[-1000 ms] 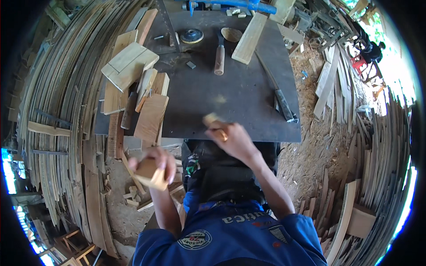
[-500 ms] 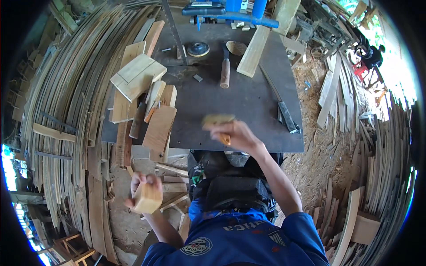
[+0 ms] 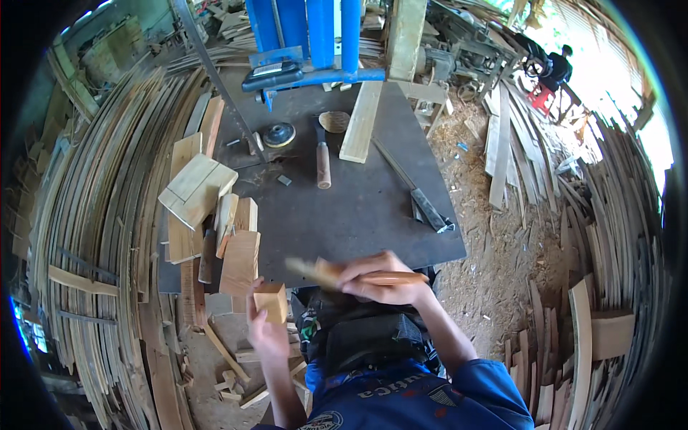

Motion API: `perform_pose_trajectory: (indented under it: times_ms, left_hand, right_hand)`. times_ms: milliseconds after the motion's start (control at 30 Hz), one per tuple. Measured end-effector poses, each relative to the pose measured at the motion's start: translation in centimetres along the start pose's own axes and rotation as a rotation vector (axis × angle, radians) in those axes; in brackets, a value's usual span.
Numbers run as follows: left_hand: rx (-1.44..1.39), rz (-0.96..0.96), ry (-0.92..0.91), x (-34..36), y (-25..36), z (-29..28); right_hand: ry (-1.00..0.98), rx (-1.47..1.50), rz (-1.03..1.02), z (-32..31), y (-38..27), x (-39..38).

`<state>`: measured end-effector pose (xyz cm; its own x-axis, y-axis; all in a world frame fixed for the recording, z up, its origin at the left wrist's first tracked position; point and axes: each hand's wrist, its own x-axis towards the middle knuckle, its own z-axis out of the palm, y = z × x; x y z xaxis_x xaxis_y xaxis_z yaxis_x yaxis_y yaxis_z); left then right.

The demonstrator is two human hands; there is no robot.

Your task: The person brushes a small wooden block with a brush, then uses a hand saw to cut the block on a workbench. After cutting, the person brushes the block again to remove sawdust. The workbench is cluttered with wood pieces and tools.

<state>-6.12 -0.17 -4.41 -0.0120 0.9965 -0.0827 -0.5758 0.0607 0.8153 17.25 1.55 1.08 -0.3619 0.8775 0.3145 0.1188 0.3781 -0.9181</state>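
My left hand (image 3: 268, 335) grips a small wooden block (image 3: 271, 304) with light faces, held up just off the table's near edge. In my right hand (image 3: 378, 279) is a brush (image 3: 390, 278) with an orange-brown wooden handle. Its pale, blurred end points left toward the block, and a gap separates the two. Left of the block, a stack of wooden pieces (image 3: 241, 261) rests on the dark table (image 3: 344, 222).
A wooden-handled tool (image 3: 324, 166), a round disc (image 3: 278, 135), a board (image 3: 362, 125) and a long black-handled tool (image 3: 428, 208) lie on the table. A thin saw blade (image 3: 215, 75) and blue machine frame (image 3: 319, 75) stand behind. Far right, a person (image 3: 557, 70) sits.
My left hand has raised the block toward the table's edge. My right hand has moved down with the brush, nearer the block. The head view has shifted.
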Motion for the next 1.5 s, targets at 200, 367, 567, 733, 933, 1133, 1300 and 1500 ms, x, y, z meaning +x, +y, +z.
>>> perform_pose_trajectory:
  times_ms: [200,367,567,733,933,1133,1300,1500]
  left_hand:
    - [-0.071,0.012,0.187,0.7,-3.7,4.6]
    - [-0.211,-0.189,-0.056,-1.0,-3.2,4.1]
    - [-0.243,-0.048,0.086,0.4,-2.2,5.0]
    - [-0.289,-0.4,-0.199,-1.6,-4.8,2.0]
    - [-0.481,-0.303,0.085,-1.2,-3.6,3.6]
    - [-0.366,-0.293,0.1,-0.1,-4.2,0.4]
    - [-0.352,-0.292,0.159,-0.7,-4.5,2.0]
    - [-0.334,-0.311,-0.032,-0.4,-3.9,1.3]
  right_hand:
    - [-0.302,-0.033,-0.172,3.0,-2.8,-4.7]
    - [-0.171,-0.074,-0.282,-0.5,-3.2,-2.7]
    - [-0.279,-0.036,-0.189,1.2,-3.2,-4.0]
    - [-0.265,0.109,-0.193,-1.0,-3.6,-3.3]
    - [0.096,-0.1,-0.025,-0.7,-1.8,-4.7]
    - [-0.311,0.03,-0.103,0.5,-2.0,-5.1]
    - [0.068,-0.062,-0.064,-0.6,-1.9,-3.5]
    - [-0.318,0.134,-0.147,0.1,-2.0,-4.5]
